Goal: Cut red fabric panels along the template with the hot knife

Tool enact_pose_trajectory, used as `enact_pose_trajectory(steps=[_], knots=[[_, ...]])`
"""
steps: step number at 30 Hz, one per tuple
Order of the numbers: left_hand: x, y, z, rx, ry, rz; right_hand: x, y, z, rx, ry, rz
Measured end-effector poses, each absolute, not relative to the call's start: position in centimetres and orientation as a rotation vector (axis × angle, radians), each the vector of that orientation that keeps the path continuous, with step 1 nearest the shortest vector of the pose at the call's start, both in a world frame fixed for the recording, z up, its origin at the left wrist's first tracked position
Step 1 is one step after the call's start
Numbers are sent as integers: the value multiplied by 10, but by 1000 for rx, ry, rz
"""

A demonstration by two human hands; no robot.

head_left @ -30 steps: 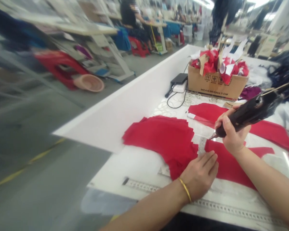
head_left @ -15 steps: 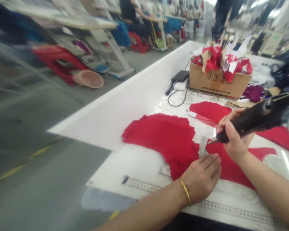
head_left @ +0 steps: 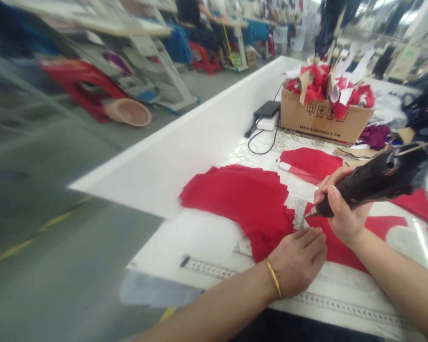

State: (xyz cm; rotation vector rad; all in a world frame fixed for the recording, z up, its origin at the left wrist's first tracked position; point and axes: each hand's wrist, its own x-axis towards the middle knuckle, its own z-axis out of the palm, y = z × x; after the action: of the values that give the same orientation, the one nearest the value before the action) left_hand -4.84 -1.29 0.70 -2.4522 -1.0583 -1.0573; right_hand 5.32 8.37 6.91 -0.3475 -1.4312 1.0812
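Observation:
My right hand (head_left: 342,209) is wrapped round a thick black handheld power tool (head_left: 371,178) with a thin metal tip. The tip points down and left, at the edge of a flat red fabric piece (head_left: 345,242). My left hand (head_left: 301,259), fingers bent and pressed together, lies at that piece's left edge; its fingertips are partly hidden. A gold bangle (head_left: 273,279) circles the left wrist. Left of my hands spreads a stack of red fabric pieces (head_left: 235,194) with stepped edges. A patterned pale strip (head_left: 299,213) shows between the stack and the flat piece.
A measuring tape (head_left: 342,304) runs along the table's front edge. Behind lie another red piece (head_left: 310,161), a black box with a cable (head_left: 267,110) and a cardboard box (head_left: 324,121) of scraps. A white side panel (head_left: 185,152) borders the left; a person sits at a far table.
The tool and my right hand have shifted slightly left and down, bringing the tip closer to the pale strip. My left hand stays almost in place.

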Motion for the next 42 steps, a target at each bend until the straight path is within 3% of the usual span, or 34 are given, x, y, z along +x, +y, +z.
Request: enact_pose_trajectory(steps=[14, 24, 42], knots=[[-47, -13, 14, -2408, -1064, -1195, 68, 76, 74, -349, -1380, 1070], [-57, -11, 27, -2193, -1380, -1308, 76, 73, 69, -373, -1376, 1130], [-58, -9, 18, -2210, -1457, -1230, 72, 70, 67, -379, -1427, 1086]])
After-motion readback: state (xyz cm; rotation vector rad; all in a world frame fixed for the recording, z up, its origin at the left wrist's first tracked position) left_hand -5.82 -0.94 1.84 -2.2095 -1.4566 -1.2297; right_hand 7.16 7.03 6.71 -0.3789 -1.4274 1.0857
